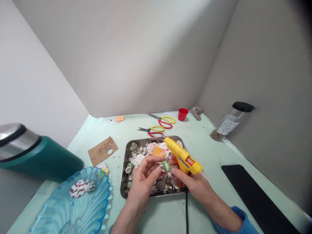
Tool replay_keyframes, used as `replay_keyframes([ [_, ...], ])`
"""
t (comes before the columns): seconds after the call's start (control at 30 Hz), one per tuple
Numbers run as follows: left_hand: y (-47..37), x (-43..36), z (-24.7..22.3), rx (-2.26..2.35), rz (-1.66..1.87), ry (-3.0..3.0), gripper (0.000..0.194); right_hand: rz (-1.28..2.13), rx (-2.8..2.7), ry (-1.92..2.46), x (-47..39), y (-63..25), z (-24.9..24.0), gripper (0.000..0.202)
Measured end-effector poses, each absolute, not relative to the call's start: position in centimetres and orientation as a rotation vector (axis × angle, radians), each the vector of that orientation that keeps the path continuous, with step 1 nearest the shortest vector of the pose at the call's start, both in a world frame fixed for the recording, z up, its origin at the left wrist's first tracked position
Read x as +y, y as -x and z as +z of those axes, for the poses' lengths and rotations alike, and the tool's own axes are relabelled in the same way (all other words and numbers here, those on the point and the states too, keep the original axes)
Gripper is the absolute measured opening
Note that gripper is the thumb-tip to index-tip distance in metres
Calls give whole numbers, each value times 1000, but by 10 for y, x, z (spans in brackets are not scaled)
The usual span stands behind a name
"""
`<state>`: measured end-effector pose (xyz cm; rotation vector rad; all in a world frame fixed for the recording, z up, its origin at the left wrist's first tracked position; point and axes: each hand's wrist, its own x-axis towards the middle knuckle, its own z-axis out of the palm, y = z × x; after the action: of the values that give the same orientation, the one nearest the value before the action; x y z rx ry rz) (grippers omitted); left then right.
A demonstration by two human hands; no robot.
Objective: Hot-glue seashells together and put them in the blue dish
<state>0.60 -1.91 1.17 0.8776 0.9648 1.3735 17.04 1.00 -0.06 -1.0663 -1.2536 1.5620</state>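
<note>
A small green shell (167, 166) is pinched in the fingertips of my left hand (148, 174), over a metal tray (122, 182) of mixed shells. My right hand (188, 182) is closed around the handle of a yellow hot glue gun (181, 154), its nozzle pointing up and left. The right thumb tip also reaches the green shell's right side. The right fingers are partly hidden behind the gun and shell. Beneath both hands lie white, pink and orange shells. A black cord (187, 211) runs down from near the tray's front rim.
At left are a blue shell-shaped dish (73, 214) with patterned shells in it, and a green bottle (48, 159). A brown board (102, 151), yellow-and-red scissors (156, 128) and a red cup (182, 114) sit farther back. A lidded jar (227, 123) and a black strip (253, 195) are at right.
</note>
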Motion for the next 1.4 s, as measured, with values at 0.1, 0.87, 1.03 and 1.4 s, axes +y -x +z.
replay_keyframes([
  [0.1,-6,-17,9,1022,1410,-877,24,1537,-1242,1034,11,-170,-3,38],
  [0.87,-14,-20,5,1300,1345,-1128,17,1298,-1413,1082,7,-169,-11,35],
  [1.03,-14,-21,4,1300,1409,-1233,11,1306,-1417,1061,6,-170,-11,32],
  [1.4,-13,-23,0,1328,1439,-1196,6,1308,-1378,1057,7,-170,-9,32],
])
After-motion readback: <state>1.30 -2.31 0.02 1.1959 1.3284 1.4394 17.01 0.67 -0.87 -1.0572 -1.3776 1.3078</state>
